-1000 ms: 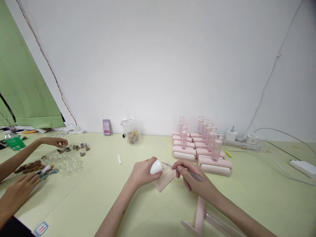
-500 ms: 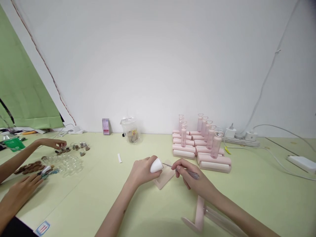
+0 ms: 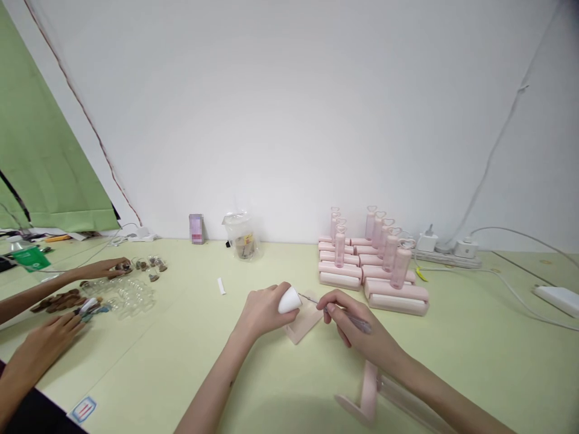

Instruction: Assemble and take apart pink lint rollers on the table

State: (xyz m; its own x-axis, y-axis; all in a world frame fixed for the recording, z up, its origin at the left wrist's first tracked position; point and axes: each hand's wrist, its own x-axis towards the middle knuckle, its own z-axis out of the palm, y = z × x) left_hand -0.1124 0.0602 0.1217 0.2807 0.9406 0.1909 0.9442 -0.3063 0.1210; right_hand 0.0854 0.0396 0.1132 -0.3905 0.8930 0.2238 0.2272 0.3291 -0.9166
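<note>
My left hand is wrapped around a short white roll, its end turned to the right. In my right hand is a thin metal-tipped tool with a clear handle, gripped like a pen. Its tip points at the end of the roll; whether it touches, I cannot tell. On the table beneath and between both hands lies a flat pale pink piece. A pink lint-roller-like frame with a clear tube lies below my right forearm, which partly hides it.
Several pink lint-roller-like items with upright clear handles stand in rows at the back right. Behind them is a power strip with cables. A plastic-bagged cup and white strip lie left. A co-worker's hands handle small parts far left.
The view has shifted slightly. My hands keep their hold on the roll and the tool, nearly unmoved. The co-worker's farther hand has moved slightly among the small parts.
</note>
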